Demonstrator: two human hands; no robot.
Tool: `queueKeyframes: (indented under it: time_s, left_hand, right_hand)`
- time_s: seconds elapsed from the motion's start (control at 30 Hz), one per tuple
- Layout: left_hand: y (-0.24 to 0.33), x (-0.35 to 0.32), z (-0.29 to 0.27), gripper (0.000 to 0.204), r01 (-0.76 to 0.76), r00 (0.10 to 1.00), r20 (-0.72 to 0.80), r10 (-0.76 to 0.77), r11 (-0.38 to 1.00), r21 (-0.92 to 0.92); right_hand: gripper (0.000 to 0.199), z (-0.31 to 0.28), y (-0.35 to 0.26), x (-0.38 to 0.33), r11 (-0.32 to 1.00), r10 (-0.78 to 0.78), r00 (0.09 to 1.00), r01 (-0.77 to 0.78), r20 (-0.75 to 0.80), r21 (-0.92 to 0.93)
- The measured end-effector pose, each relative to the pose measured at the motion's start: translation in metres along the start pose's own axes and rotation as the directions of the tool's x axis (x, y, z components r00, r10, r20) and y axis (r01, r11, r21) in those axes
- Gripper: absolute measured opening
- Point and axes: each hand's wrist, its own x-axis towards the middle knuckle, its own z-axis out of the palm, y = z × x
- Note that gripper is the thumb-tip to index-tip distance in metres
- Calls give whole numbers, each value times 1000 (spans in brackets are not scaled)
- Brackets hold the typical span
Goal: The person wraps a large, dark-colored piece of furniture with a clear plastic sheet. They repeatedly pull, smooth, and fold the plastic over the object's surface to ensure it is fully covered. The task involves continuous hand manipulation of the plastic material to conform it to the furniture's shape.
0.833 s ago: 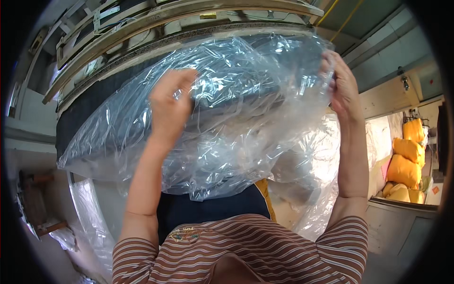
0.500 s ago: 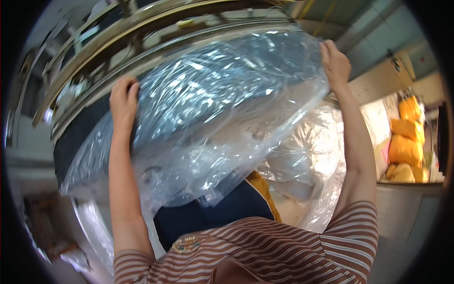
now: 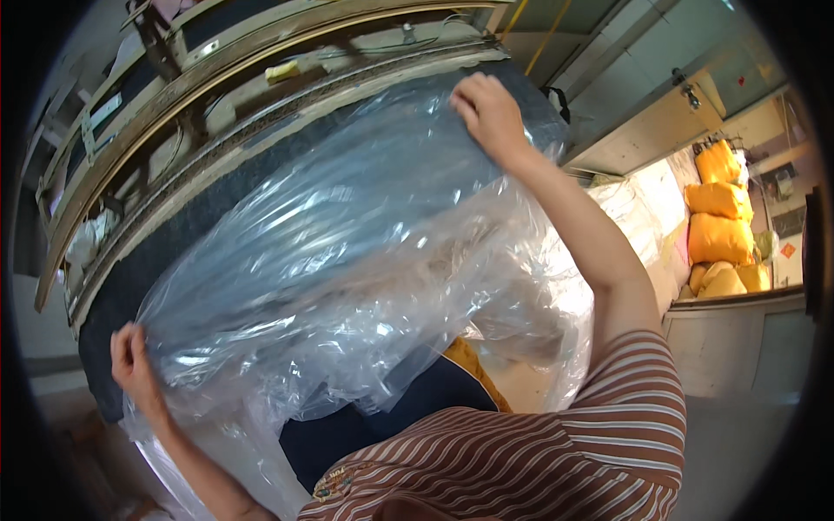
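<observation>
A large clear plastic sheet (image 3: pixel 347 234), shiny and wrinkled, spreads over a long dark-surfaced worktop (image 3: pixel 187 221) and hangs down its near side toward my body. At the lower left, my left hand (image 3: pixel 135 369) is closed with its fingers pinching the sheet's left edge. My right hand (image 3: pixel 491 120) reaches to the far right, its fingers curled on the sheet's far edge above the dark surface. Between the two hands the plastic lies stretched in long diagonal folds.
A long wooden and metal frame (image 3: pixel 261 43) runs along the worktop's far side, with a small yellow piece (image 3: pixel 281 71) on it. Stacked yellow bundles (image 3: pixel 721 234) stand at the right past an open door (image 3: pixel 643 130). More crumpled plastic hangs at the near right.
My left hand has moved down and left to the sheet's left edge. My right hand has shifted left. The plastic is drawn into longer folds, and more of the dark far border shows.
</observation>
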Motion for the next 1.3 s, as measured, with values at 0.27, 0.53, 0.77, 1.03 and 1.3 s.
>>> queueKeyframes:
  time_s: [0.27,0.53,0.77,1.03,1.3]
  left_hand:
    - [-14,-85,-76,2,17,1000,9,-16,998,-53]
    - [-11,-166,-164,6,81,978,-203,-50,986,149]
    - [-16,-242,-142,13,198,978,-77,-192,978,73]
    - [-67,-212,-104,17,666,653,-216,-726,686,-292]
    - [-112,-3,-128,28,291,770,-467,-434,891,-348]
  right_hand:
    - [20,16,-50,24,951,235,970,-242,61,193]
    - [28,15,-126,9,953,68,975,-126,210,275]
    - [28,39,-129,14,957,167,981,-184,95,223]
    - [23,42,-136,43,680,109,921,-343,374,647]
    - [16,39,-178,72,650,470,861,-187,-196,737]
